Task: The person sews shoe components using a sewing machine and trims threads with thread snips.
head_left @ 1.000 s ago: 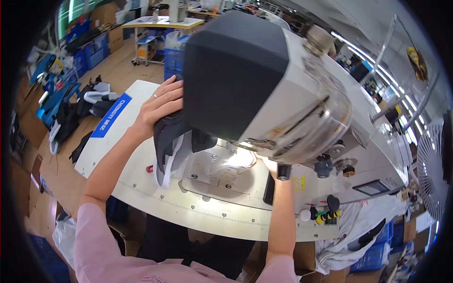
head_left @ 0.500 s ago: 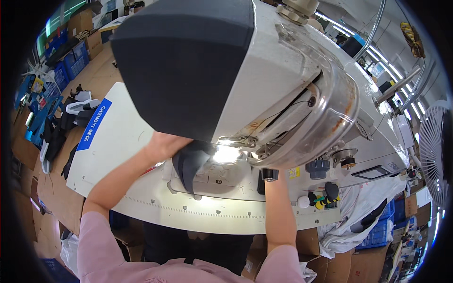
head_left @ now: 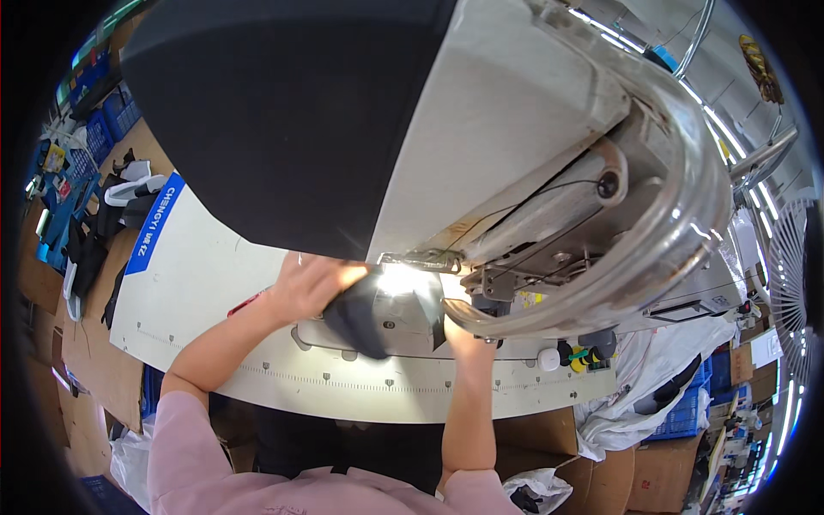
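Note:
A large sewing machine head [head_left: 446,129], black and grey, fills the upper view, with its lamp shining under the needle area. My left hand [head_left: 309,283] presses on a dark piece of fabric [head_left: 365,322] lying on the white machine table [head_left: 215,283]. My right hand [head_left: 463,330] sits at the fabric's right edge, mostly hidden under the machine's metal guard, so its fingers cannot be made out.
Dark fabric pieces and white parts [head_left: 112,215] lie piled at the table's far left. Blue crates [head_left: 94,129] stand behind. Small knobs and buttons [head_left: 575,354] sit on the table at right. Cardboard boxes [head_left: 661,472] and a white bag [head_left: 635,403] are on the floor.
My head has come closer to the machine, which now fills the view. My left hand slid the dark fabric rightward and toward me, under the lamp.

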Demonstrator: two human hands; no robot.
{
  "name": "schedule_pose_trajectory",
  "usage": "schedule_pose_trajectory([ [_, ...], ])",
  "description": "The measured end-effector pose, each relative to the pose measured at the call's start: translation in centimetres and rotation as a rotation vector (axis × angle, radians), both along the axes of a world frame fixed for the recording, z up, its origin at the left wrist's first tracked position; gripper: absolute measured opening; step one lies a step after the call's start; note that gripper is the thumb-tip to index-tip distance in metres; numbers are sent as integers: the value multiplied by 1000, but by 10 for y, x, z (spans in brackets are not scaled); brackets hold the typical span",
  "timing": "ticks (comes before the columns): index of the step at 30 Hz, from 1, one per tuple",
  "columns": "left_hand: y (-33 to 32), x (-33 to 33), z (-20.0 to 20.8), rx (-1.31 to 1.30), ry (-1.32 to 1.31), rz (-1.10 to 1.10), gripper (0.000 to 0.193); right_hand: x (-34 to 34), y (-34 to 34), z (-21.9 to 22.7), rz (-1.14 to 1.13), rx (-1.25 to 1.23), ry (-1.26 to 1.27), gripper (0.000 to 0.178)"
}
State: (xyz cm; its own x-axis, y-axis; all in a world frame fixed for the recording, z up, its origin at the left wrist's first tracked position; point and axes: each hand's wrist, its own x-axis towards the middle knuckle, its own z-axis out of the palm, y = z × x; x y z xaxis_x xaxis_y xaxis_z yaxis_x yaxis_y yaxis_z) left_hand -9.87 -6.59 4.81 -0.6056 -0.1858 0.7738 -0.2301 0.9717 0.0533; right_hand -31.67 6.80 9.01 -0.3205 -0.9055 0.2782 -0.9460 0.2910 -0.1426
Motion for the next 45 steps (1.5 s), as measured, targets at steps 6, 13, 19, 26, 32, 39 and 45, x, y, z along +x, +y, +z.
schedule_pose_trajectory([
  [6,2,4,29,43,155,-124,32,-13,14,-10,262,-130,-32,20],
  [13,-2,9,31,86,134,-234,32,16,15,27,109,143,-722,25],
  [19,-15,22,13,279,139,-105,37,19,16,21,94,-9,-688,43],
  [26,-14,15,25,14,172,-171,32,16,15,14,408,-443,-702,23],
  [32,5,11,54,-192,163,-36,21,9,16,11,523,-413,-608,25],
  [39,18,4,59,-301,181,-92,24,7,27,8,431,-337,-121,23],
  [45,33,-5,55,-273,199,119,28,27,32,23,471,-366,-166,42],
])
